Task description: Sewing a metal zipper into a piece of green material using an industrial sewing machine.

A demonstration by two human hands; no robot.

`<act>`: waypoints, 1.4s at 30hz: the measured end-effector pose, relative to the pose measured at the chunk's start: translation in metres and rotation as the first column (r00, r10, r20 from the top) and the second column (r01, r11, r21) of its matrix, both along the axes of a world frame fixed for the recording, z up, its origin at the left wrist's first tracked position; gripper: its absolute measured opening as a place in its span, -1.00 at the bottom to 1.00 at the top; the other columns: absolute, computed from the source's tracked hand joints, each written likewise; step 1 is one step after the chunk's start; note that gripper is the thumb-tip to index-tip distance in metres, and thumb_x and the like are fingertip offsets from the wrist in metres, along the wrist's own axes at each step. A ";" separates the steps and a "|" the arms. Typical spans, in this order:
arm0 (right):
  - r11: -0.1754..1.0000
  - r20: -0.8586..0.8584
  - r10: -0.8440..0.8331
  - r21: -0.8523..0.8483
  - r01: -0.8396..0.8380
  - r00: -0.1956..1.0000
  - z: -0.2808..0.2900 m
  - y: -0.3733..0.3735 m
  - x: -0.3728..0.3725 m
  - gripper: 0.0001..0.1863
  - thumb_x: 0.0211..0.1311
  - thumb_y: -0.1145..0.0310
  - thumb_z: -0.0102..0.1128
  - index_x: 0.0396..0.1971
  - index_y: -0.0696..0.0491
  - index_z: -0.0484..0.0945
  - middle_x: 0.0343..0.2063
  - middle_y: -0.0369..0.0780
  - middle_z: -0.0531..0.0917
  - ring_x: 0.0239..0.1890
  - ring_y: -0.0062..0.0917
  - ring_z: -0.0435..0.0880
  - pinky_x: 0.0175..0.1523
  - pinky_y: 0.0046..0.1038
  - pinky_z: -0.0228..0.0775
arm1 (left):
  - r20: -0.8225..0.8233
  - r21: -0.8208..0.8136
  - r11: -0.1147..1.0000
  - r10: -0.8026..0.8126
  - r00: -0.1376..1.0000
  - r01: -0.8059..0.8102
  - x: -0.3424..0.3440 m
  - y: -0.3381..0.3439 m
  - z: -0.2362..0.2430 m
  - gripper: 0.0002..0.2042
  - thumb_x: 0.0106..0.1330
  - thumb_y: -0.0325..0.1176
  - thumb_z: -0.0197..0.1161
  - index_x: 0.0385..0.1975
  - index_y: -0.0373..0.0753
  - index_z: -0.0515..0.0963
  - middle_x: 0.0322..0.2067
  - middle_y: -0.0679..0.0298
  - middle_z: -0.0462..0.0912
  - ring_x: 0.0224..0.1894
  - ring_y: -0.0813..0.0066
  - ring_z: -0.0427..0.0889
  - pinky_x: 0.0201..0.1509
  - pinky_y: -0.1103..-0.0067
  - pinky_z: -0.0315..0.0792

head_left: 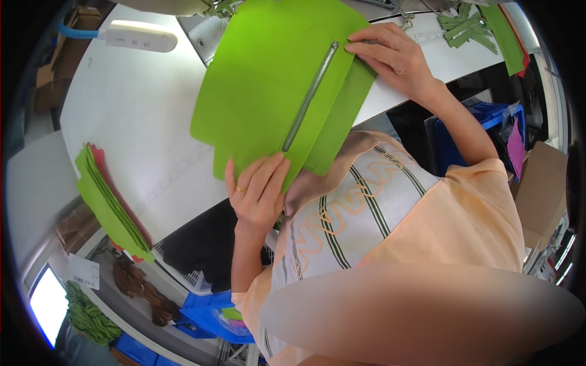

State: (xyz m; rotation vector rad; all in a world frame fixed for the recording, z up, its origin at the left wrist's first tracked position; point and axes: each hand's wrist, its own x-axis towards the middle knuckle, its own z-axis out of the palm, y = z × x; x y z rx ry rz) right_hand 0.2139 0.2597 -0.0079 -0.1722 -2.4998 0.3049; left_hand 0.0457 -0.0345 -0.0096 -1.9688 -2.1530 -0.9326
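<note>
A bright green fabric panel (pixel 256 79), with a zipper (pixel 311 94) set into it on a slant, lies over the white table's near edge. My left hand (pixel 259 189) rests its fingers on the panel beside the zipper's lower end. Its thumb is hidden, seemingly under the cloth. At the zipper's upper end, my right hand (pixel 394 58) pinches the panel's right edge between thumb and fingers. A folded green layer (pixel 348 113) shows along that side, under the zipper strip.
Part of a sewing machine (pixel 207 36) stands at the table's far edge. A white lamp-like bar (pixel 140 38) is at upper left. Stacked green pieces (pixel 113 204) hang over the left edge; green strips (pixel 467 30) lie far right. Blue bins (pixel 217 314) sit below.
</note>
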 end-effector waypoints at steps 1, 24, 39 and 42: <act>1.000 0.004 0.015 -0.015 -0.015 1.000 0.001 0.000 0.000 -0.75 -0.02 0.54 0.30 -0.27 0.02 0.65 -0.24 -0.30 0.63 -0.21 -0.39 0.58 -0.16 -0.46 0.48 | 0.013 0.003 1.000 0.010 1.000 -0.010 0.000 0.000 0.001 -0.66 -0.06 -0.61 0.16 -0.26 -0.17 0.68 -0.17 0.41 0.66 -0.10 0.45 0.59 0.38 0.29 0.09; 0.997 0.036 0.049 -0.069 -0.047 0.998 0.003 -0.001 -0.001 -0.69 0.02 0.61 0.26 -0.17 0.06 0.64 -0.15 -0.25 0.63 -0.16 -0.38 0.57 -0.12 -0.46 0.43 | 0.007 -0.010 0.999 0.047 0.999 -0.047 0.003 -0.004 -0.002 -0.65 -0.07 -0.61 0.17 -0.25 -0.16 0.68 -0.16 0.37 0.66 -0.10 0.42 0.59 0.32 0.28 0.16; 0.999 0.121 -0.026 -0.043 0.031 0.992 0.006 -0.004 0.001 -0.71 0.09 0.59 0.22 -0.15 0.05 0.64 -0.13 -0.28 0.63 -0.10 -0.43 0.58 -0.03 -0.48 0.42 | 0.084 0.062 0.997 0.045 0.995 -0.050 0.003 -0.005 -0.007 -0.60 -0.18 -0.61 0.19 -0.25 -0.17 0.67 -0.20 0.29 0.64 -0.14 0.31 0.60 0.13 0.28 0.35; 0.999 0.123 -0.022 -0.045 0.028 0.992 0.006 -0.004 0.001 -0.71 0.10 0.59 0.22 -0.15 0.05 0.64 -0.13 -0.28 0.63 -0.10 -0.43 0.58 -0.02 -0.48 0.41 | 0.082 0.074 0.996 0.048 0.995 -0.055 0.004 -0.004 -0.007 -0.60 -0.18 -0.60 0.20 -0.25 -0.17 0.67 -0.20 0.30 0.64 -0.14 0.32 0.60 0.12 0.28 0.35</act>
